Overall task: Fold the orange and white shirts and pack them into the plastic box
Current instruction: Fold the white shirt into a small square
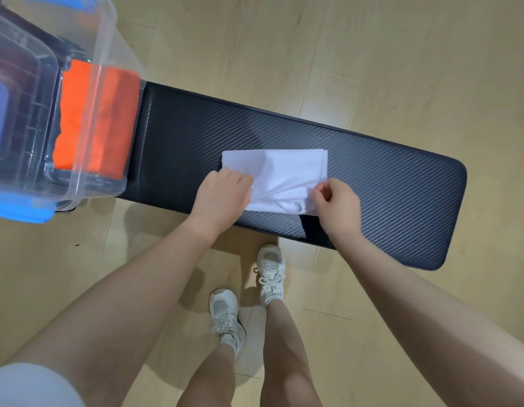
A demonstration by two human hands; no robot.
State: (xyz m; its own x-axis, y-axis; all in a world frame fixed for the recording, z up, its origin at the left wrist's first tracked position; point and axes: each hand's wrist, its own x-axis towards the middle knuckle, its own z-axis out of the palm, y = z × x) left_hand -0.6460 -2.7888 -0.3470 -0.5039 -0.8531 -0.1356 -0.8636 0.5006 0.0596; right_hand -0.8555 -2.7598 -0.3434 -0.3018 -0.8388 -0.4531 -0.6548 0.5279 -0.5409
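Observation:
A white shirt (284,177), folded into a small rectangle, lies on the black padded bench (387,183). My left hand (222,195) rests on its left edge with curled fingers gripping the cloth. At the near right corner, my right hand (337,204) pinches the fabric between thumb and fingers. The orange shirt (96,118) lies folded inside the clear plastic box (105,54), which stands on the bench's left end.
The box has blue latches (20,212) and a clear lid section (17,83) on its left. Wooden floor surrounds the bench. My two feet in white sneakers (249,295) stand close to the bench's near edge.

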